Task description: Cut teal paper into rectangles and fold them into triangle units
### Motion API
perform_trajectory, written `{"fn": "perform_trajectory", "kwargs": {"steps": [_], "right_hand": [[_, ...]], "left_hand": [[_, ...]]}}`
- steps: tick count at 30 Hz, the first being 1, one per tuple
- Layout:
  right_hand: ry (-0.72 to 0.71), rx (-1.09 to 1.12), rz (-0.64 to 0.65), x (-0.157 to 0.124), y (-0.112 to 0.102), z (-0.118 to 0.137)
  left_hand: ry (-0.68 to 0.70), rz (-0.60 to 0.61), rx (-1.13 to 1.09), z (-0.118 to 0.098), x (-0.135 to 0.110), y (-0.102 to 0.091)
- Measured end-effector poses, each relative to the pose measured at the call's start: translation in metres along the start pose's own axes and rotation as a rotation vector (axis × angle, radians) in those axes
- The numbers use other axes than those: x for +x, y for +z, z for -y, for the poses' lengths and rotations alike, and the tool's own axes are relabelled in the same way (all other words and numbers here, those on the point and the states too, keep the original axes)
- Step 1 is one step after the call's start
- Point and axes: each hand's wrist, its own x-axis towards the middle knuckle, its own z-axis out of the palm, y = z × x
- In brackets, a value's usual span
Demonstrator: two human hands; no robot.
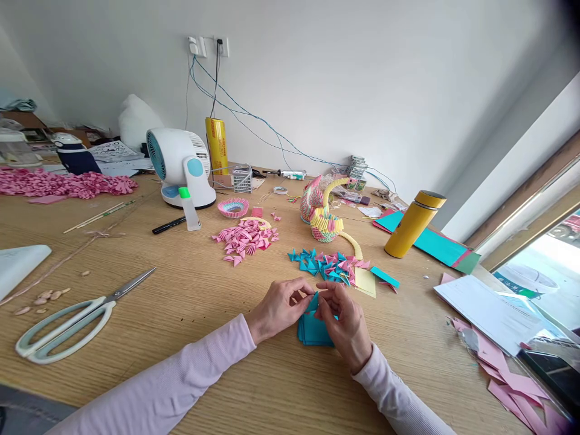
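Observation:
My left hand (278, 308) and my right hand (347, 320) meet over the wooden table (190, 314), fingertips pinched together on a small teal paper piece (312, 300). Under them lies a small stack of teal paper sheets (310, 332). Just beyond the hands sits a pile of folded teal and pink paper triangles (328, 264), with a pale yellow slip (365, 281) beside it. Further back lies a pile of pink folded triangles (247, 237). A partly built paper swan (324, 211) in pink, yellow and green stands behind.
Large scissors (67, 323) lie at the left. A white desk fan (179, 166), a glue stick (190, 208), a black pen (168, 225) and a yellow flask (413, 225) stand further back. Pink paper scraps (512, 386) and white sheets (487, 311) lie at the right edge.

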Motion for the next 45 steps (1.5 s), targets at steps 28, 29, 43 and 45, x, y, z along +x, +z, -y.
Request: {"fn": "perform_trajectory", "kwargs": {"steps": [28, 29, 43, 45], "right_hand": [[0.044, 0.061, -0.06, 0.002, 0.002, 0.001], [0.041, 0.049, -0.056, 0.002, 0.002, 0.002], [0.027, -0.014, -0.056, 0.001, 0.003, 0.002], [0.036, 0.006, -0.052, 0.001, 0.004, 0.001]], "left_hand": [[-0.3, 0.042, -0.467, -0.006, -0.001, 0.004], [-0.296, 0.037, -0.46, -0.005, -0.001, 0.004], [-0.126, -0.025, -0.173, -0.007, -0.003, 0.006], [-0.104, -0.035, -0.13, -0.006, -0.002, 0.005]]}}
